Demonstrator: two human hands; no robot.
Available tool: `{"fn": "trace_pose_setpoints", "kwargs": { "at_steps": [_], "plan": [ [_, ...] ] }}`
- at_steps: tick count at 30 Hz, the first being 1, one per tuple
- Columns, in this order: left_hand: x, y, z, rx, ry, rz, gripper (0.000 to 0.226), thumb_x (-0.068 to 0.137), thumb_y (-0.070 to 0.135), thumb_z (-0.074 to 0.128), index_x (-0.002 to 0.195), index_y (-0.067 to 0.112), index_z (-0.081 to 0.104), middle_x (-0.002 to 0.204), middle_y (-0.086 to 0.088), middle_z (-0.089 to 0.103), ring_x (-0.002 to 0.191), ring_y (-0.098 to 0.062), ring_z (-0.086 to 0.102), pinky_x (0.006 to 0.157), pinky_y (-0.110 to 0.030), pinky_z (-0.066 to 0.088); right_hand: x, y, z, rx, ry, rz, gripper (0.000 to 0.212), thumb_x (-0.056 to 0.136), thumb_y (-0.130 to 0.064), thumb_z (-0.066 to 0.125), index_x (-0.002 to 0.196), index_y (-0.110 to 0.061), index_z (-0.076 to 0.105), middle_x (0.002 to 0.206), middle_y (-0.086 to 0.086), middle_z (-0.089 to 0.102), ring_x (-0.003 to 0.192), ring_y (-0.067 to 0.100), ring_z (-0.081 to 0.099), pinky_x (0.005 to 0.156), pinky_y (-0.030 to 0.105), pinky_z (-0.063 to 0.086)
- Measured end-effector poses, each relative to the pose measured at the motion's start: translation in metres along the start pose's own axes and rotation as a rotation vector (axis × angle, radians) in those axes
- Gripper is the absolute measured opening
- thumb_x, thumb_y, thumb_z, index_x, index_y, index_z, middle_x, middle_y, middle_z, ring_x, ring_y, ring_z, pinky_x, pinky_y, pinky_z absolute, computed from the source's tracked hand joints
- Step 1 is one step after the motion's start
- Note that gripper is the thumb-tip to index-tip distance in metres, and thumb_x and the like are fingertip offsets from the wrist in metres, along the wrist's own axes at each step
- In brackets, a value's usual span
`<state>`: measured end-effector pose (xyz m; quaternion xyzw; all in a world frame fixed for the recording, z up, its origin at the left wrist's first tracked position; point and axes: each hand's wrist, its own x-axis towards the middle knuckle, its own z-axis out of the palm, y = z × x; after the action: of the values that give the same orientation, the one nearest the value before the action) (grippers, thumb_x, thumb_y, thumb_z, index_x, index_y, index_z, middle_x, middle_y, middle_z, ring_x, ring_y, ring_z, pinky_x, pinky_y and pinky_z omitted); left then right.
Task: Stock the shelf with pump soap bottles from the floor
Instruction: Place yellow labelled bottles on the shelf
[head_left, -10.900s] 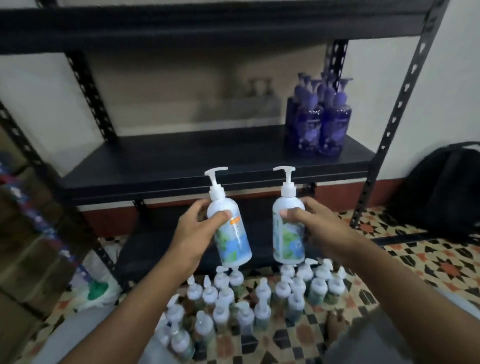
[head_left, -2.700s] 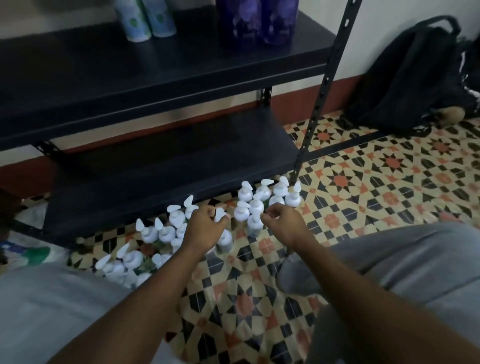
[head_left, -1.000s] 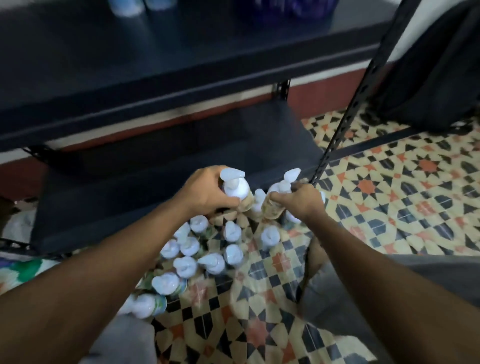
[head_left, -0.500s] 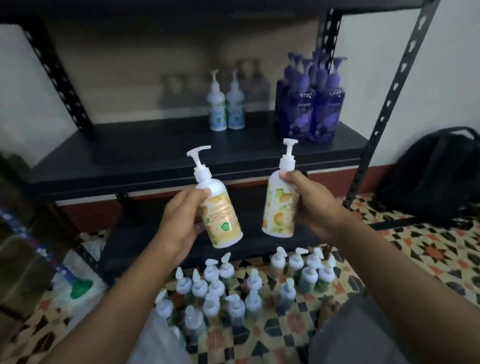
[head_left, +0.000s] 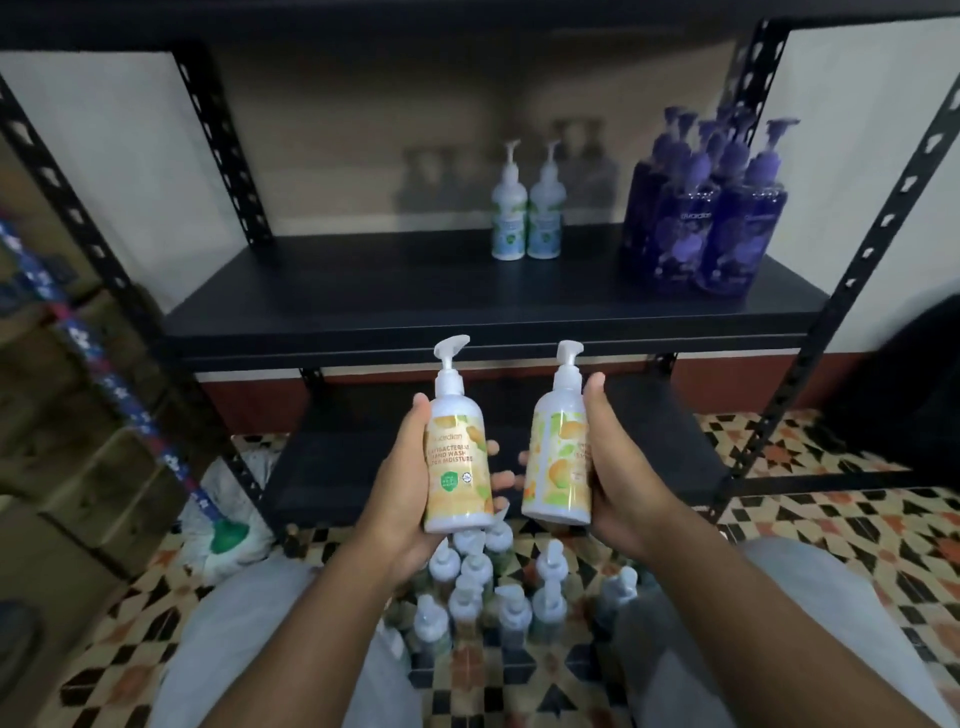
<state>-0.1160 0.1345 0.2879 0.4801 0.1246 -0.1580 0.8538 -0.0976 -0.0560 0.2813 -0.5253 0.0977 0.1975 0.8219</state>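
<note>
Two orange-labelled pump soaps up off the floor, just below and in front of the shelf (head_left: 363, 291) board's front edge. Gripping the left bottle (head_left: 457, 467) round its body with the left hand (head_left: 397, 483), thumb up one side, fingertips showing past the other. Clasping the right bottle (head_left: 557, 457) the same way with the right hand (head_left: 621, 467), thumb lying along the shoulder. Holding both near upright, pump heads topmost, probably so as to stand them straight onto the board with no re-gripping. Grasped by the body, not the thin pump neck, likely for a steadier set-down.

Already on the board, toward its back: a pair of blue-label bottles (head_left: 527, 218), side by side and touching. At its right end, a tight cluster of purple bottles (head_left: 711, 228). Left of that pair, bare board, seemingly room for more.

Below the board's front edge, on the patterned floor (head_left: 831, 519), a crowd of white-pump bottles (head_left: 488, 587) waiting. Under the board, a lower shelf (head_left: 322, 467). Left of the board, cardboard boxes (head_left: 88, 467); right of it, a dark bag (head_left: 904, 395).
</note>
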Motion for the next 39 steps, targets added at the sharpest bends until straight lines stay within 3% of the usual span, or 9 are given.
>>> {"fn": "trace_pose_setpoints", "kwargs": {
  "at_steps": [3, 5, 7, 12, 18, 23, 29, 35, 39],
  "plan": [
    [-0.001, 0.002, -0.005, 0.027, -0.045, -0.008, 0.055, 0.097, 0.053, 0.051, 0.121, 0.006, 0.066, 0.1, -0.017, 0.07, 0.08, -0.033, 0.07, 0.066, -0.043, 0.059, -0.002, 0.001, -0.001, -0.004, -0.048, -0.016, 0.053, 0.091, -0.048, 0.067, 0.128, -0.011, 0.058, 0.105, 0.018, 0.066, 0.093, 0.03, 0.068, 0.092, 0.051, 0.057],
    [-0.001, 0.001, -0.008, 0.08, -0.045, 0.02, 0.042, 0.097, 0.032, 0.056, 0.127, 0.004, 0.06, 0.104, -0.019, 0.069, 0.085, -0.032, 0.072, 0.065, -0.042, 0.059, 0.0, 0.003, -0.001, -0.063, -0.045, -0.048, 0.046, 0.086, -0.02, 0.07, 0.126, -0.004, 0.056, 0.107, 0.019, 0.065, 0.096, 0.031, 0.068, 0.093, 0.053, 0.055],
    [-0.001, -0.002, -0.009, 0.174, -0.011, 0.077, 0.034, 0.095, 0.015, 0.061, 0.128, 0.007, 0.058, 0.107, -0.019, 0.07, 0.09, -0.032, 0.074, 0.063, -0.04, 0.059, 0.001, 0.006, -0.001, -0.166, -0.016, -0.096, 0.043, 0.086, -0.01, 0.07, 0.125, -0.003, 0.055, 0.109, 0.02, 0.066, 0.097, 0.033, 0.07, 0.09, 0.053, 0.058],
    [-0.001, -0.006, -0.011, 0.278, -0.01, 0.18, 0.035, 0.088, 0.015, 0.07, 0.123, 0.015, 0.064, 0.109, -0.018, 0.074, 0.099, -0.034, 0.074, 0.067, -0.038, 0.06, 0.0, 0.01, 0.002, -0.286, 0.055, -0.181, 0.056, 0.076, -0.021, 0.086, 0.123, -0.013, 0.057, 0.111, 0.013, 0.073, 0.096, 0.027, 0.074, 0.081, 0.043, 0.062],
    [-0.005, -0.011, -0.009, 0.291, 0.004, 0.242, 0.055, 0.074, 0.026, 0.076, 0.125, 0.012, 0.061, 0.107, -0.015, 0.075, 0.092, -0.034, 0.075, 0.065, -0.037, 0.06, -0.004, 0.012, 0.007, -0.334, 0.078, -0.236, 0.057, 0.073, -0.029, 0.089, 0.121, -0.016, 0.06, 0.103, 0.006, 0.076, 0.093, 0.023, 0.076, 0.083, 0.044, 0.062],
    [-0.006, -0.011, -0.01, 0.285, 0.065, 0.28, 0.03, 0.092, 0.018, 0.067, 0.121, 0.009, 0.064, 0.111, -0.017, 0.074, 0.096, -0.033, 0.075, 0.072, -0.04, 0.06, -0.007, 0.014, 0.007, -0.354, 0.115, -0.278, 0.052, 0.075, -0.031, 0.087, 0.119, -0.023, 0.061, 0.104, 0.003, 0.075, 0.094, 0.02, 0.075, 0.083, 0.046, 0.062],
    [0.001, 0.012, -0.009, 0.191, 0.078, 0.296, 0.026, 0.098, 0.022, 0.058, 0.122, 0.016, 0.064, 0.113, -0.016, 0.075, 0.097, -0.035, 0.074, 0.092, -0.054, 0.055, -0.001, 0.004, 0.017, -0.345, 0.088, -0.335, 0.047, 0.079, -0.028, 0.084, 0.12, -0.026, 0.061, 0.102, 0.0, 0.075, 0.091, 0.017, 0.075, 0.074, 0.035, 0.062],
    [0.042, 0.072, -0.001, 0.119, 0.07, 0.355, 0.033, 0.098, 0.026, 0.055, 0.127, 0.009, 0.06, 0.105, -0.015, 0.073, 0.074, -0.028, 0.07, 0.067, -0.039, 0.056, 0.035, -0.045, 0.05, -0.393, 0.035, -0.449, 0.039, 0.083, -0.028, 0.081, 0.117, -0.028, 0.063, 0.101, -0.005, 0.075, 0.09, 0.01, 0.074, 0.071, 0.028, 0.06],
    [0.08, 0.11, -0.003, 0.122, 0.086, 0.431, 0.037, 0.096, 0.024, 0.061, 0.128, 0.007, 0.059, 0.103, -0.013, 0.073, 0.071, -0.026, 0.068, 0.065, -0.036, 0.056, 0.079, -0.081, 0.078, -0.44, 0.003, -0.538, 0.039, 0.083, -0.028, 0.081, 0.117, -0.028, 0.062, 0.102, -0.005, 0.075, 0.091, 0.009, 0.074, 0.072, 0.027, 0.061]
  ]
}}
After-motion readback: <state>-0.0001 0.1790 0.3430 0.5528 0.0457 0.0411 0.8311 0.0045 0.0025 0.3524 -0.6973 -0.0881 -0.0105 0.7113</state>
